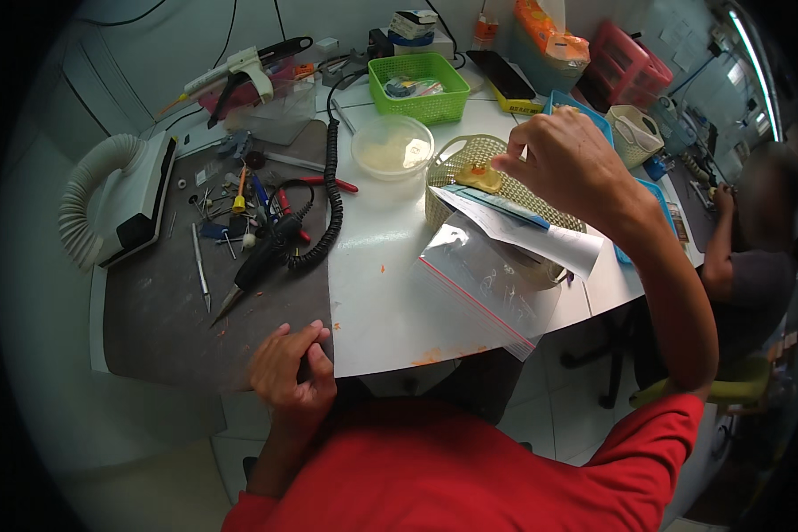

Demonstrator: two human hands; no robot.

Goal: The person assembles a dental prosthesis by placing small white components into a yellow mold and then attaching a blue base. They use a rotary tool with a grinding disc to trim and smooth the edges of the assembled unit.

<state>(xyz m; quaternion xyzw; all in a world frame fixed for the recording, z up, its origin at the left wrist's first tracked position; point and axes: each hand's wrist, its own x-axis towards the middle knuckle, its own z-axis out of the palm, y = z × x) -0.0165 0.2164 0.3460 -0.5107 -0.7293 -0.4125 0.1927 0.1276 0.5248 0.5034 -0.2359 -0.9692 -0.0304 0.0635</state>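
My right hand (569, 161) is raised over an olive woven basket (440, 206), its fingers curled in toward the thumb. Whatever they pinch, if anything, is hidden or too small to name. Just left of these fingertips, a yellowish lump with an orange patch (480, 178) lies in the basket. Folded white paper (527, 238) and a clear zip bag (483, 282) with a red seal line hang over the basket's near side. At the table's front edge rests my left hand (292, 368), fingers loosely bent and a little apart, with nothing seen in them.
On the dark mat (151, 319) lie a handpiece (261, 262) with a coiled cord, a slim knife-like tool (201, 270) and several small tools. A white hose unit (142, 199) stands left. Behind are a round clear tub (393, 148) and green basket (421, 108). A co-worker (753, 257) sits right.
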